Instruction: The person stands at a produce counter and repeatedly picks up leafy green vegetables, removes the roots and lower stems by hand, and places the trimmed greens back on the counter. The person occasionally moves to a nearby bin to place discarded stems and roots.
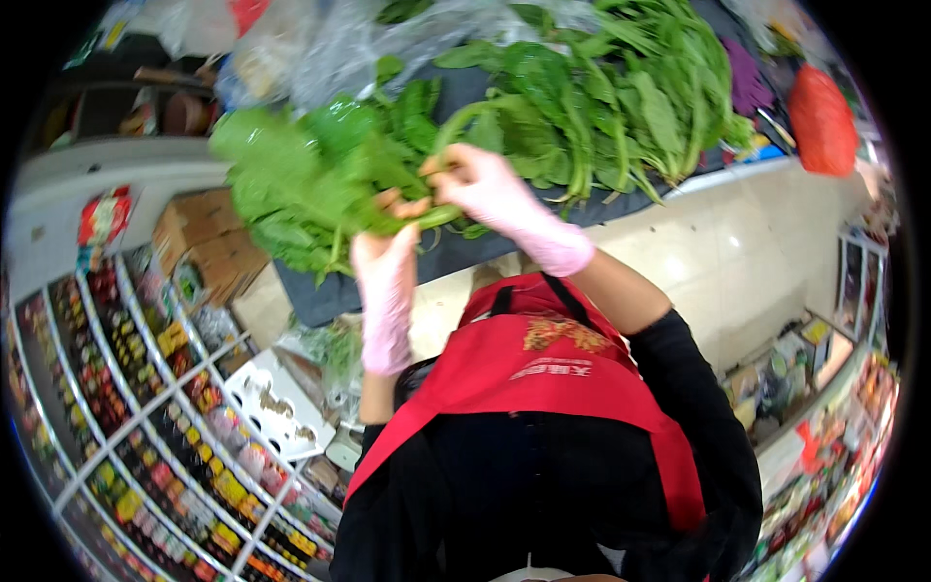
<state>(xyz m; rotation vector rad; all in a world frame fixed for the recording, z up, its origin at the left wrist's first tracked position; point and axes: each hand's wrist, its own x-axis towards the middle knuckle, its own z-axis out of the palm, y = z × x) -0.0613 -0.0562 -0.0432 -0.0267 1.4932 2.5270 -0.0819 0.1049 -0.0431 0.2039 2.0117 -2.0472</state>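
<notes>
My left hand [384,295], in a thin pink glove with bare fingertips, grips a bunch of broad leafy greens [291,167] by its stems, palm upward. The leaves fan out to the left and are slightly blurred. My right hand [498,200], gloved the same way, has its fingers closed at the stems beside the left fingertips. A pale curved stem [462,120] rises from these fingers toward the loose leaves behind. Both hands are above the front part of a table with a dark grey cover [309,295]. To the right lies a large heap of leafy greens [618,109], roots toward me.
Clear plastic bags [342,51] lie at the back. A red plastic bag [822,120] and a purple cloth-like item [748,76] are at the right end. Cardboard boxes [207,233], a white foam lid [273,400] and goods shelves [174,415] stand on the left.
</notes>
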